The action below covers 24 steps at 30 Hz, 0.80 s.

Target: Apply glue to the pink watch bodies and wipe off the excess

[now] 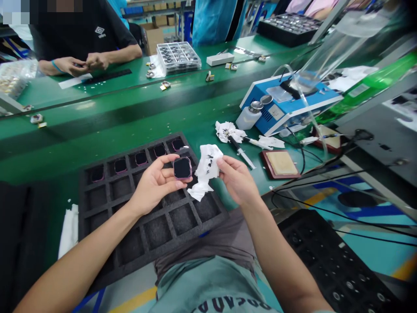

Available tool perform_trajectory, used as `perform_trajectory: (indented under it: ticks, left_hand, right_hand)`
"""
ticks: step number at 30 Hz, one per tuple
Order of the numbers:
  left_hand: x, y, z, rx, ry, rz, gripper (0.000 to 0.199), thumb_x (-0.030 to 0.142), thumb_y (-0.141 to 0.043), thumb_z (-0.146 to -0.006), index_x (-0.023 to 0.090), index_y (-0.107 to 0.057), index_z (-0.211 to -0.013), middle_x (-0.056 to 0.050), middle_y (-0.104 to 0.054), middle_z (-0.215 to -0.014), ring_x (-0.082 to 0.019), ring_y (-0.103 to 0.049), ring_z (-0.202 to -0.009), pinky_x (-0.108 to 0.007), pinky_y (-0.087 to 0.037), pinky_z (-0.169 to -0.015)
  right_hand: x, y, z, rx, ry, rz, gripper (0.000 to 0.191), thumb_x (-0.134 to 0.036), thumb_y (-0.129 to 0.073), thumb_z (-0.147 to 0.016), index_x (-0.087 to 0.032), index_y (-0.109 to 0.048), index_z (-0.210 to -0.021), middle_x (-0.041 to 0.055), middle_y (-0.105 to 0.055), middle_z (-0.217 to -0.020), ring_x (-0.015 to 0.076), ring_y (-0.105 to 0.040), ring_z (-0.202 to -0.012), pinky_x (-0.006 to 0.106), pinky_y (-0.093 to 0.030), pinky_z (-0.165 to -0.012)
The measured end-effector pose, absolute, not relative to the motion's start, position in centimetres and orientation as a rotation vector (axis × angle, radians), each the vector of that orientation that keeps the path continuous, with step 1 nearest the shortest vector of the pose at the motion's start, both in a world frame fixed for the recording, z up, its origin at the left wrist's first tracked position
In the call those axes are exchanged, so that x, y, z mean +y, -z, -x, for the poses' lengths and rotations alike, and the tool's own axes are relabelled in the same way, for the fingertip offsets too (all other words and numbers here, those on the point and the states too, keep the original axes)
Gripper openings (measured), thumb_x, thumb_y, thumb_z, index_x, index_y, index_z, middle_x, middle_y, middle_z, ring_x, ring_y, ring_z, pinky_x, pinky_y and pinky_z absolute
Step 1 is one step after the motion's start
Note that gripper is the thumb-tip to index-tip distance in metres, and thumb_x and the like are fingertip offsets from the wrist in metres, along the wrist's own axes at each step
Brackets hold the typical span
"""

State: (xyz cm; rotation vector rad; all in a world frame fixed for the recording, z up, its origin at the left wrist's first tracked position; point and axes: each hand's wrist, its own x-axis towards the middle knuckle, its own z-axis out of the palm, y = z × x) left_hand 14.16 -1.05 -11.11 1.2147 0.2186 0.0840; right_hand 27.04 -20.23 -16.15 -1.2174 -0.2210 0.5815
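Observation:
My left hand [154,182] grips a small square smartwatch body [182,168] by its edges, its dark screen facing up and its rim pinkish purple. Pinched in my right hand [236,178] is a crumpled white tissue [208,165] with black smudges, hanging just right of the watch body. Both are held above a black foam tray [156,232] divided into square compartments. Several similar watch bodies [141,158] lie in the tray's far row. My left forearm and hand hide part of the tray.
Right of the tray lie a black-handled blade tool [241,152], stained tissue [228,130] and a tan pad [280,164]. Behind them stand a white pump bottle [249,116] and a blue machine [286,104]. Across the green bench [130,108], a co-worker's hands [86,64] handle a small part.

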Motion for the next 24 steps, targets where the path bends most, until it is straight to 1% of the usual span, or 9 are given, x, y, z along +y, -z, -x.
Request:
perform_trajectory:
  ticks: [4,6,9,12,16,19,24]
  left_hand:
    - [-1.0,11.1,-13.8,0.156,-0.016,-1.214,0.063,0.009,-0.088,-0.077,0.019,-0.053,-0.128,-0.005,-0.083,-0.099,-0.019,-0.082,-0.094,-0.024,-0.066,-0.082]
    - [-1.0,11.1,-13.6,0.143,0.015,-1.203,0.062,0.007,-0.087,-0.077,0.019,-0.053,-0.127,-0.006,-0.083,-0.101,-0.019,-0.082,-0.095,-0.023,-0.065,-0.083]
    - [-1.0,11.2,-13.5,0.122,0.054,-1.176,0.060,0.006,-0.087,-0.078,0.020,-0.053,-0.126,-0.005,-0.083,-0.102,-0.017,-0.081,-0.094,-0.022,-0.065,-0.084]
    - [-1.1,11.2,-13.5,0.112,0.093,-1.164,0.059,0.006,-0.087,-0.078,0.020,-0.054,-0.125,-0.005,-0.083,-0.104,-0.015,-0.081,-0.093,-0.022,-0.064,-0.085]
    - [-1.2,11.2,-13.5,0.117,0.104,-1.178,0.059,0.008,-0.086,-0.079,0.019,-0.053,-0.126,-0.005,-0.083,-0.103,-0.017,-0.082,-0.094,-0.023,-0.064,-0.086]
    - [-1.1,11.3,-13.5,0.148,0.097,-1.198,0.062,0.008,-0.088,-0.076,0.017,-0.053,-0.127,-0.005,-0.083,-0.099,-0.018,-0.082,-0.093,-0.026,-0.064,-0.087]
    - [-1.0,11.9,-13.6,0.204,0.058,-1.221,0.064,0.011,-0.091,-0.072,0.015,-0.054,-0.124,-0.005,-0.082,-0.093,-0.020,-0.081,-0.088,-0.030,-0.064,-0.086]
  right_hand:
    - [-19.4,14.8,-25.7,-0.331,-0.436,1.173,0.037,-0.052,-0.073,-0.090,-0.019,-0.062,-0.079,-0.0024,-0.051,-0.073,0.0089,-0.044,-0.069,0.023,-0.039,-0.064]
    - [-19.2,14.4,-25.1,-0.363,-0.383,1.189,0.035,-0.051,-0.069,-0.094,-0.019,-0.061,-0.083,-0.0031,-0.048,-0.073,0.0082,-0.041,-0.067,0.022,-0.037,-0.063]
    - [-19.1,14.0,-24.5,-0.414,-0.315,1.269,0.031,-0.050,-0.065,-0.098,-0.020,-0.065,-0.091,-0.0034,-0.048,-0.073,0.0076,-0.038,-0.065,0.022,-0.036,-0.062]
    - [-19.2,13.5,-24.2,-0.485,-0.258,1.359,0.029,-0.048,-0.061,-0.101,-0.020,-0.067,-0.095,-0.0038,-0.047,-0.069,0.0077,-0.038,-0.062,0.023,-0.037,-0.062]
    - [-19.6,12.4,-23.8,-0.628,-0.145,1.501,0.026,-0.040,-0.057,-0.103,-0.019,-0.070,-0.095,-0.0030,-0.055,-0.069,0.0077,-0.044,-0.062,0.022,-0.037,-0.059]
    - [-19.9,12.0,-23.5,-0.759,-0.047,1.607,0.021,-0.032,-0.056,-0.103,-0.019,-0.071,-0.098,-0.0032,-0.060,-0.071,0.0064,-0.048,-0.060,0.020,-0.037,-0.056]
    - [-20.0,12.0,-23.4,-0.932,0.036,1.747,0.021,-0.026,-0.052,-0.104,-0.016,-0.071,-0.101,-0.0051,-0.058,-0.065,0.0039,-0.042,-0.051,0.019,-0.032,-0.050]
